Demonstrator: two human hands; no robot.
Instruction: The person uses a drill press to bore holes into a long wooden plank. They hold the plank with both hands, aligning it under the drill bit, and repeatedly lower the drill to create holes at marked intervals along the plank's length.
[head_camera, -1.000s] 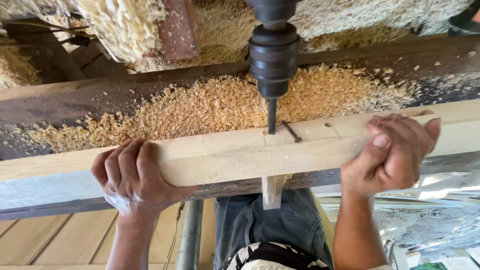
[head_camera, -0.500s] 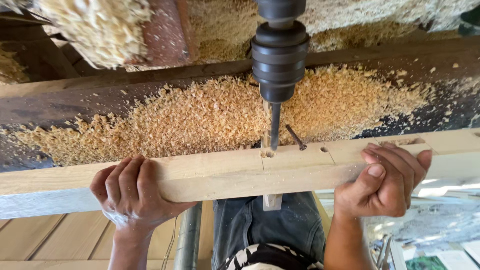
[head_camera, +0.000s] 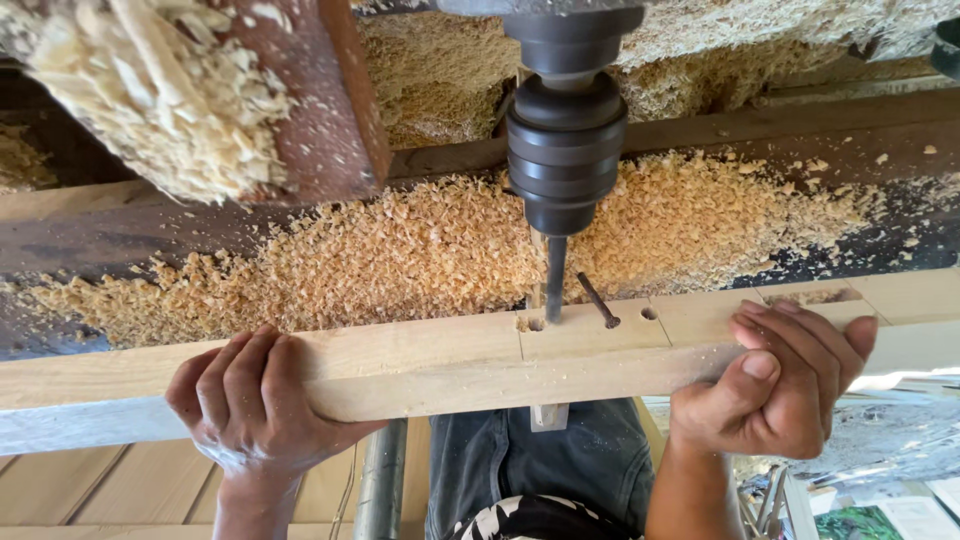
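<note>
Because the chuck fills the top centre of the frame, the machine above it is cut off, and only the dark bit shows below, its tip right at the top face of the beam beside a small hole; whether it touches the wood is hard to make out. The beam runs across the middle of the frame, both ends cut off by the edges. The left hand, at lower left, has its fingers curled over the beam's near edge, gripping it; the palm is hidden beneath. The right hand, at lower right, wraps around the beam too, thumb on the near face and fingers closed over the top, covering part of a shallow notch. A dark nail leans in the wood just right of the bit, with another small hole further right. Shavings lie heaped behind the beam across the centre and hide most of the dark bench. At upper left a reddish post blocks the view behind. Below, between the arms, jeans and a grey pipe show, both partly hidden by the beam.
</note>
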